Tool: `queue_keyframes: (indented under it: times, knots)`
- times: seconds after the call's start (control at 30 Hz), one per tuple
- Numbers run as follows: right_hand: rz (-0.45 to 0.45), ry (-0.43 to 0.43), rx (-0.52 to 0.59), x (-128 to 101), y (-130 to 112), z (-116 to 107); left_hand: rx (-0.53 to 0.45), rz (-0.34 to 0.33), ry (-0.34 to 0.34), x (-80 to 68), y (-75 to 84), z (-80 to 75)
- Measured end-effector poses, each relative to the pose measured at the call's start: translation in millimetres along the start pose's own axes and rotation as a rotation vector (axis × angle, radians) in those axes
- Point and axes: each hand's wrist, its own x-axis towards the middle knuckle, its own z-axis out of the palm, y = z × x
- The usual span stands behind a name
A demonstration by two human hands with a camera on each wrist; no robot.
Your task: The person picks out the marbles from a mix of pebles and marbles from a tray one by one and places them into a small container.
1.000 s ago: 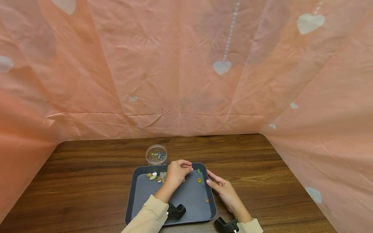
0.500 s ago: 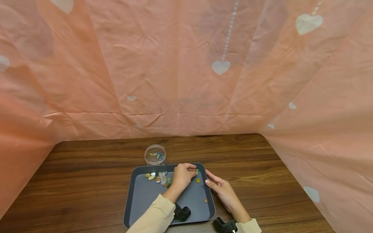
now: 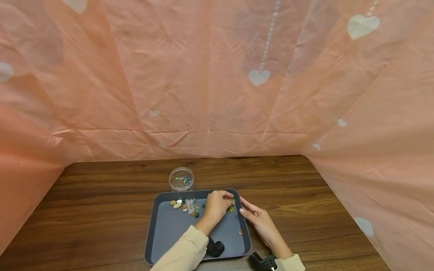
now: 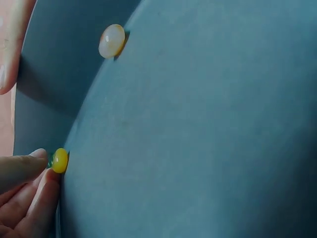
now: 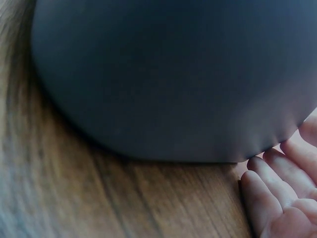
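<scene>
My left hand point(image 3: 217, 206) reaches over the right part of a grey tray point(image 3: 169, 241). Its thumb and fingertips pinch a small green stone point(image 4: 50, 159), mostly hidden behind a polished yellow stone point(image 4: 60, 160) in the left wrist view. Beside the tray's right wall is my right hand point(image 3: 262, 222), fingers mostly straight and fingertips touching the outer side and rim. Nearer the front, a whitish-orange stone point(image 4: 112, 41) lies against the tray's right inner wall. Several white, tan and green pebbles point(image 3: 190, 207) are grouped at the tray's back left.
A round clear tub point(image 3: 181, 178) holding blue and green pieces stands behind the tray. All rests on a brown wooden table point(image 3: 291, 188), with a pink curtain point(image 3: 210, 94) hung around its back and sides.
My left hand has moved right across the tray to the green stone, which has shifted slightly toward the yellow one. More of the pebble group now shows. The right hand stays put.
</scene>
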Motion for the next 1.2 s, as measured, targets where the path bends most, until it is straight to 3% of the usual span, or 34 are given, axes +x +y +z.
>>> queue_keyframes:
  times: [0.27,0.4,0.53,0.77,0.9,1.07,1.2]
  knots:
    - [0.013,0.019,-0.005,-0.6,0.7,-1.4,0.101,0.099,-0.029,-0.7,-0.4,1.9]
    - [0.009,0.013,-0.011,-0.1,0.4,-0.5,0.082,0.068,-0.044,-0.1,1.3,-5.3]
    - [-0.004,0.007,-0.013,0.4,0.2,0.2,-0.057,0.005,-0.043,2.3,5.8,-21.5]
    - [-0.011,0.023,-0.015,1.2,0.1,1.5,-0.454,-0.169,-0.050,3.3,8.1,-56.8]
    - [-0.007,0.025,-0.008,2.5,0.4,1.1,-0.549,-0.203,0.011,4.1,7.5,-81.6]
    - [0.001,0.022,-0.001,2.1,1.3,0.3,-0.467,-0.214,0.114,5.9,7.3,-117.8]
    - [0.002,0.026,0.005,0.9,1.9,0.1,-0.198,-0.158,0.214,7.5,5.8,-140.2]
